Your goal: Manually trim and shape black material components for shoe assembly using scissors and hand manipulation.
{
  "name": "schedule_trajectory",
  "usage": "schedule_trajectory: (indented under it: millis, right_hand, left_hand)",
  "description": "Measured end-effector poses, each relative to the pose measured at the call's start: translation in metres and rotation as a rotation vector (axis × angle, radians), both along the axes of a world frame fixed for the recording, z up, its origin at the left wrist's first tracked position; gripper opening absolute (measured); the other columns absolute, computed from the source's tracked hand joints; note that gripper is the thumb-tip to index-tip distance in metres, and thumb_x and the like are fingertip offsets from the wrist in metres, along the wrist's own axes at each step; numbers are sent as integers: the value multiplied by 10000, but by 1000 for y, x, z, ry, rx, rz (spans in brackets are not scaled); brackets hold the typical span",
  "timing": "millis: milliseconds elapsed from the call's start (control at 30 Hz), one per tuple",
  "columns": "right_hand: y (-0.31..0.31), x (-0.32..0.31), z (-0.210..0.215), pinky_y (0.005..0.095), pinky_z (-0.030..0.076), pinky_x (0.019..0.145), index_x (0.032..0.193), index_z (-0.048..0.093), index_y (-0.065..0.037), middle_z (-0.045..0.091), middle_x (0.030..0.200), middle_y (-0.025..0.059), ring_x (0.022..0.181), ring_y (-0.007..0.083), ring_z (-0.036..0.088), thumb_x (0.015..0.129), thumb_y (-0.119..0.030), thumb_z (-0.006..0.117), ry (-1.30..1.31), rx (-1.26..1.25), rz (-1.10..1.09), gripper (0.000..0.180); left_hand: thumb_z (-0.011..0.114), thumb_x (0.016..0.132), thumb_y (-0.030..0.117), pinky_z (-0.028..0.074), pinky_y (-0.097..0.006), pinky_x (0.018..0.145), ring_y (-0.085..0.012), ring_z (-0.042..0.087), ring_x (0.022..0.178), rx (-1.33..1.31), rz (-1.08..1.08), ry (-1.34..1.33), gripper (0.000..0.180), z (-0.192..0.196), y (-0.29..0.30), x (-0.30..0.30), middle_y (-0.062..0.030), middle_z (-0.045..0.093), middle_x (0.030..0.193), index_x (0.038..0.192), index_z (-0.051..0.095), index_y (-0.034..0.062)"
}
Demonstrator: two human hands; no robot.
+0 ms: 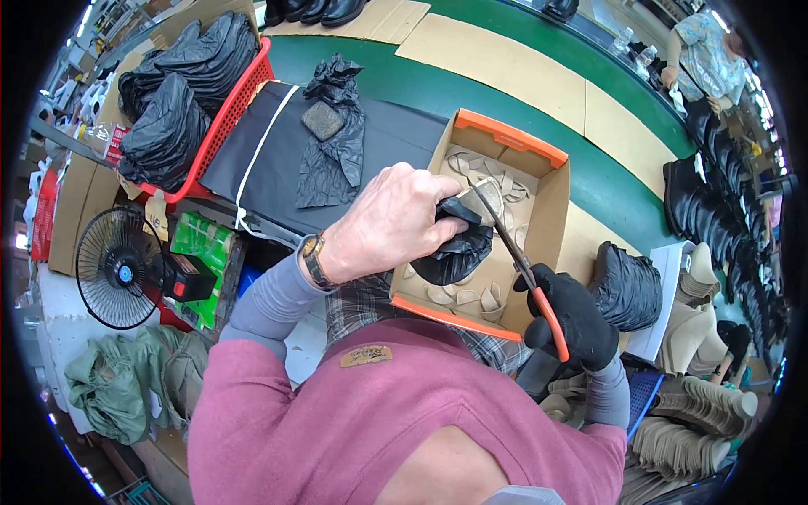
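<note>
Over the open box point(510, 138), left hand point(390, 220) is pinching black material point(459, 255); right hand point(582, 321) is gripping scissors point(551, 325) across one edge.

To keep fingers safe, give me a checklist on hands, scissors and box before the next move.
1. Scissors held by the gloved right hand: ok.
2. Black piece gripped in the left hand: ok.
3. Left hand gloved: not ok, it is bare.
4. Left fingers well away from the blades: not ok, they look close.
5. Open cardboard box beneath the hands, beige scraps inside: ok.
6. Blades fully shut: cannot tell.
</note>
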State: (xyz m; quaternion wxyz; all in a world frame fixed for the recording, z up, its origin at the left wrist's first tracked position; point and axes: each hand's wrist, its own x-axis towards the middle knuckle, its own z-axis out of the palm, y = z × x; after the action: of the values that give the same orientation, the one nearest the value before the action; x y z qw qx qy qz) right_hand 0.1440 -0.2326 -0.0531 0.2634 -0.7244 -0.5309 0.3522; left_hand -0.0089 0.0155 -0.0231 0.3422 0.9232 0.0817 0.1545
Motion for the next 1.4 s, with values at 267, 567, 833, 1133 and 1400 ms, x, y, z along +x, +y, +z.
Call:
schedule_trajectory:
  millis: [267,567,833,1133,1400]
  right_hand:
    - [3,-8,3,343,419,579,891,573,0,538,652,98,605,213,534,663,-536,776,80,-100,-161,616]
    - [-5,-15,-12,386,367,532,798,541,-8,510,600,155,526,272,466,620,-469,871,149,4,-260,594]
    - [0,-9,-5,332,428,589,928,578,36,519,691,68,636,174,520,748,-607,706,150,-60,-130,679]
    - [4,-6,-2,367,440,615,865,608,3,546,785,136,651,267,535,810,-548,667,88,0,-73,557]
    - [9,-14,10,359,437,586,816,612,24,558,745,145,632,298,565,760,-196,736,54,-106,-130,259]
  left_hand:
    - [747,742,120,447,-372,515,-339,578,524,-3,-58,28,200,1,3,3,-211,568,595,886,696,-9]
    - [741,747,117,454,-371,536,-343,587,547,-71,-98,32,197,-2,7,5,-212,590,613,895,703,-8]
    - [749,741,121,481,-405,586,-376,619,628,-50,-129,53,199,-5,7,6,-236,597,652,869,693,-21]
    - [765,728,126,486,-419,597,-379,626,632,-6,-134,92,236,-1,-1,9,-243,581,620,855,679,-53]
    - [759,739,133,488,-392,594,-349,638,598,-105,-167,148,228,1,3,11,-230,594,605,842,680,-55]
